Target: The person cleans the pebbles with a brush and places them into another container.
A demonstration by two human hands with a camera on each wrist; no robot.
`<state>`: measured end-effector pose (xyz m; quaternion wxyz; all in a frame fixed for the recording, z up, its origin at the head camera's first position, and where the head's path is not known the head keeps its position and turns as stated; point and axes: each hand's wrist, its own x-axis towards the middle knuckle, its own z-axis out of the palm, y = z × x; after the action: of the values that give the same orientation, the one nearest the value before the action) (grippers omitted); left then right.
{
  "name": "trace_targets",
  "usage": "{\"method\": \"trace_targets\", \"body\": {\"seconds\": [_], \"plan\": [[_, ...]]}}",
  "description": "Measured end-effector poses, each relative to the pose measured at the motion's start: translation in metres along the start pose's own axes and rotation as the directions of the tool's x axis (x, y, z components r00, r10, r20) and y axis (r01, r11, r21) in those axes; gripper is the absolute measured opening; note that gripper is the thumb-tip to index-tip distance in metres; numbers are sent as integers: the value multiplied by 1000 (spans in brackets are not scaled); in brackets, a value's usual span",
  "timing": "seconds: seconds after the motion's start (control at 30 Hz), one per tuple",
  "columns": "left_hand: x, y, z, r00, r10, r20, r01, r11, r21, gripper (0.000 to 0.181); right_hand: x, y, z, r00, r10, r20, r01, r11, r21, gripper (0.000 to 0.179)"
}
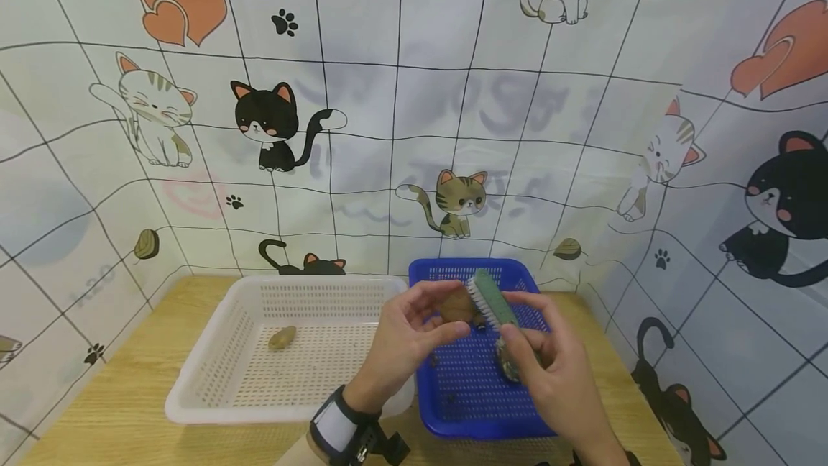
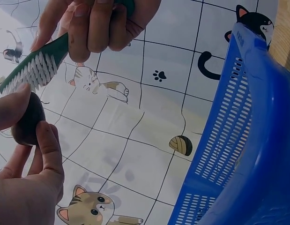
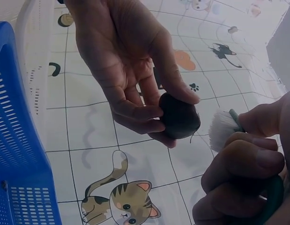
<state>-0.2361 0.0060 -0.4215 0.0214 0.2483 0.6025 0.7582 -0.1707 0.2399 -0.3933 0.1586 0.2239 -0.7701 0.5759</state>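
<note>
My left hand (image 1: 414,329) pinches a small brown rounded lump, like a clam or stone (image 1: 456,305), between thumb and fingers above the blue basket (image 1: 453,408). My right hand (image 1: 550,365) grips a green scrubbing brush (image 1: 494,302) with white bristles, held against the lump. In the left wrist view the brush (image 2: 34,68) has its bristles touching the dark lump (image 2: 27,119). From the right wrist the lump (image 3: 178,116) sits in the left fingers (image 3: 135,112), the bristles (image 3: 221,130) just beside it.
A white perforated basket (image 1: 213,380) stands left of the blue one on a wooden table (image 1: 129,408), with one brownish lump (image 1: 282,337) inside. A few small dark pieces lie in the blue basket. Cat-patterned sheeting (image 1: 414,128) walls the back and sides.
</note>
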Motion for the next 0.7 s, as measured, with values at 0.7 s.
{"method": "trace_targets", "body": {"seconds": [0.7], "plan": [[-4, -3, 2, 1000, 20, 23, -17, 993, -113, 61, -1, 2, 4, 993, 119, 27, -118, 993, -27, 40]]}}
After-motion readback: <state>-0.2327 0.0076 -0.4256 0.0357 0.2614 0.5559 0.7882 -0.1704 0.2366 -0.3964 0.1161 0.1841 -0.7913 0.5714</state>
